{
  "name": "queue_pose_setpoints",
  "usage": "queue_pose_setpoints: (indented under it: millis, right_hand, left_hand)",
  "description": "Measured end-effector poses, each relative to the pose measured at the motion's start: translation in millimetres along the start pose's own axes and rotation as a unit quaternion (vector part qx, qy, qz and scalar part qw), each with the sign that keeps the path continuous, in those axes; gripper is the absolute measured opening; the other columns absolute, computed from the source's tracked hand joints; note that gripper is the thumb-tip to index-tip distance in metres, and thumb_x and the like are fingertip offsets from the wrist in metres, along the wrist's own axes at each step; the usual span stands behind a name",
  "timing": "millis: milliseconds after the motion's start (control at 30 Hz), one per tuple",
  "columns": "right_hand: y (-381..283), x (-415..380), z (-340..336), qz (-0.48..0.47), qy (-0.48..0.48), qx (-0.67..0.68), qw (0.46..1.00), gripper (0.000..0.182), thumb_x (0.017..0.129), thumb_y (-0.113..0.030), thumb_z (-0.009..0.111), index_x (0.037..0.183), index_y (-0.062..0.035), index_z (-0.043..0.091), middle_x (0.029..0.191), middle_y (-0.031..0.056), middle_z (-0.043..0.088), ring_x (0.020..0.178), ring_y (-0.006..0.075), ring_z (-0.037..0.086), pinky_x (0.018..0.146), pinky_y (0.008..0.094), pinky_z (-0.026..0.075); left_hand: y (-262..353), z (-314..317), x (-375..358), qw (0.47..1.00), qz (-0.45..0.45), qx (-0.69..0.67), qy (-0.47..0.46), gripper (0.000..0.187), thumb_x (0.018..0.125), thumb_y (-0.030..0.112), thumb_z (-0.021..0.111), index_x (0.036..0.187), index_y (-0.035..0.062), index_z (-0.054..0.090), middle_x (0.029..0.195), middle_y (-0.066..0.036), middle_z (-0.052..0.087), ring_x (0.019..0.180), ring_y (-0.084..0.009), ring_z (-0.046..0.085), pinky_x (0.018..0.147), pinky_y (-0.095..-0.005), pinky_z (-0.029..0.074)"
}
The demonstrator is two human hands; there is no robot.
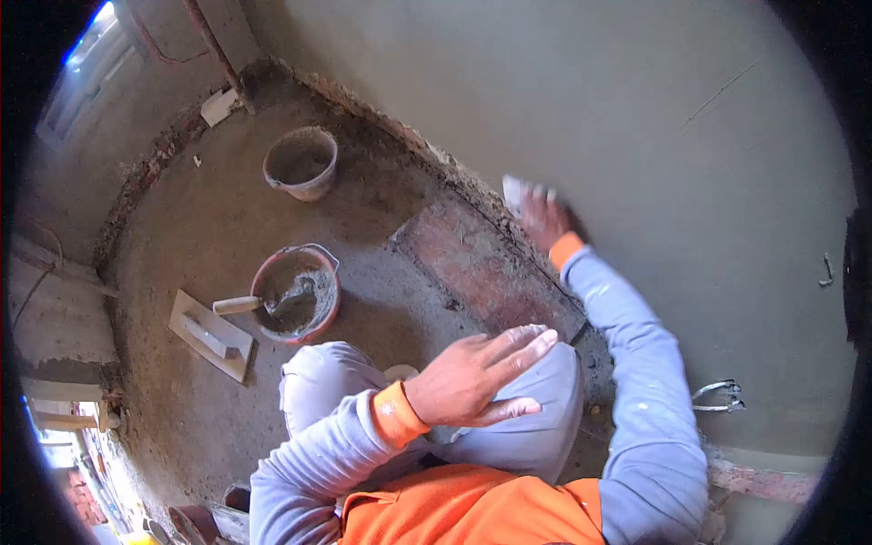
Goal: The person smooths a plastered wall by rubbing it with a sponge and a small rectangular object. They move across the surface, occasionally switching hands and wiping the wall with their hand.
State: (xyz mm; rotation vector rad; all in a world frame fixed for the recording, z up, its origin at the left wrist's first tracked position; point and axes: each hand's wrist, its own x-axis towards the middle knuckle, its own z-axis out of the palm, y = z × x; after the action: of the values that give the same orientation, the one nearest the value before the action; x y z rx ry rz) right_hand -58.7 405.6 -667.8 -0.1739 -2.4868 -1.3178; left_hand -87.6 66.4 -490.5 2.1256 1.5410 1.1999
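Observation:
My right hand (547, 221) reaches out to the low part of the grey plastered wall (672, 136). Its fingers are closed on a pale, flat-looking piece (514, 194) held against the plaster; blur hides its exact kind. Over my bent knee, my left hand (481, 374) is held with fingers stretched out and thumb apart, whitish dust on the tips, nothing in it. In front of my knees stands a reddish bucket (338, 300) with grey mortar inside. A trowel with a wooden handle (237, 305) leans in it, its blade in the mortar.
A plastering float (212, 336) lies on the floor left of the mortar bucket. Farther off is a second bucket (313, 188). Along the wall's foot lies a reddish board (481, 259) strewn with debris. Wires (719, 396) stick out of the wall at lower right.

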Motion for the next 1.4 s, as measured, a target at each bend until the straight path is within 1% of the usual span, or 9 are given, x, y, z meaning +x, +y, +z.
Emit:
queue_pose_setpoints:
  millis: [167,300,433,567,867,1033,1167,1333,1400]
  right_hand:
    - [235,148,-150,0.298,0.047,-0.058,0.952,0.069,0.075,-0.045,0.067,0.133,-0.0111,0.050,0.108,0.0140,0.051,0.092,0.0318,0.052,0.069,0.0500,0.044]
    - [325,122,-254,0.304,0.292,-0.083,0.903,0.039,0.066,-0.017,0.074,0.096,-0.0040,0.053,0.089,0.0130,0.049,0.087,0.0281,0.050,0.074,0.0420,0.040]
    - [223,24,-174,0.265,0.052,-0.035,0.962,0.058,0.079,-0.033,0.061,0.133,-0.0126,0.054,0.117,0.0187,0.051,0.098,0.0396,0.052,0.075,0.0530,0.045]
    - [93,-105,-91,-0.023,-0.110,0.007,0.994,0.045,0.087,-0.019,0.048,0.127,0.0013,0.055,0.113,0.0105,0.057,0.101,0.0250,0.052,0.086,0.0447,0.041]
    - [410,59,-314,0.337,0.250,-0.169,0.892,0.052,0.066,-0.030,0.077,0.108,-0.0062,0.057,0.094,0.0140,0.051,0.083,0.0288,0.052,0.070,0.0430,0.042]
    - [321,21,-258,0.328,0.172,-0.023,0.928,0.063,0.067,-0.025,0.070,0.125,-0.0073,0.052,0.101,0.0160,0.053,0.090,0.0322,0.052,0.076,0.0485,0.041]
    - [146,-112,-153,-0.035,-0.106,-0.059,0.992,0.046,0.083,-0.019,0.051,0.127,-0.0036,0.055,0.111,0.0109,0.058,0.099,0.0276,0.054,0.085,0.0461,0.041]
    - [240,-84,-229,0.245,-0.092,0.036,0.965,0.062,0.070,-0.022,0.066,0.129,-0.0050,0.054,0.103,0.0100,0.054,0.098,0.0282,0.051,0.080,0.0463,0.040]
    - [300,-57,-270,0.304,0.159,-0.087,0.935,0.076,0.066,-0.028,0.074,0.135,-0.0075,0.050,0.109,0.0151,0.047,0.096,0.0321,0.048,0.080,0.0456,0.039]
  left_hand:
    - [-12,4,13,0.999,-0.021,-0.017,-0.018,0.076,0.084,0.039,0.067,0.141,-0.0004,0.035,0.127,-0.025,0.050,0.106,-0.0414,0.057,0.088,-0.0446,0.050]
    - [-17,4,19,0.999,-0.014,-0.008,-0.031,0.076,0.085,0.039,0.066,0.142,0.0002,0.034,0.129,-0.024,0.048,0.107,-0.0413,0.057,0.088,-0.0447,0.050]
    - [-24,6,29,0.999,0.001,-0.009,-0.031,0.077,0.086,0.040,0.066,0.143,0.0016,0.031,0.130,-0.024,0.047,0.106,-0.0416,0.057,0.087,-0.0447,0.050]
    - [-26,13,33,0.998,-0.006,-0.025,-0.050,0.077,0.088,0.042,0.063,0.145,0.0046,0.029,0.129,-0.025,0.047,0.104,-0.0424,0.058,0.085,-0.0452,0.051]
    - [-52,43,60,0.994,-0.021,-0.026,-0.108,0.076,0.091,0.047,0.056,0.147,0.0070,0.025,0.128,-0.025,0.047,0.099,-0.0451,0.058,0.081,-0.0481,0.052]
    - [-61,50,65,0.993,0.029,-0.017,-0.115,0.074,0.092,0.048,0.054,0.148,0.0084,0.026,0.124,-0.024,0.049,0.096,-0.0439,0.059,0.078,-0.0482,0.052]
    - [-61,46,64,0.992,0.026,-0.015,-0.121,0.073,0.092,0.048,0.054,0.148,0.0090,0.026,0.124,-0.023,0.049,0.096,-0.0426,0.059,0.076,-0.0471,0.053]
    - [-66,38,70,0.993,0.043,-0.053,-0.095,0.074,0.092,0.048,0.055,0.148,0.0088,0.026,0.126,-0.023,0.049,0.097,-0.0420,0.060,0.079,-0.0462,0.053]
    - [-68,41,71,0.994,0.041,-0.050,-0.086,0.073,0.092,0.048,0.054,0.147,0.0076,0.027,0.126,-0.024,0.048,0.096,-0.0427,0.060,0.078,-0.0470,0.053]
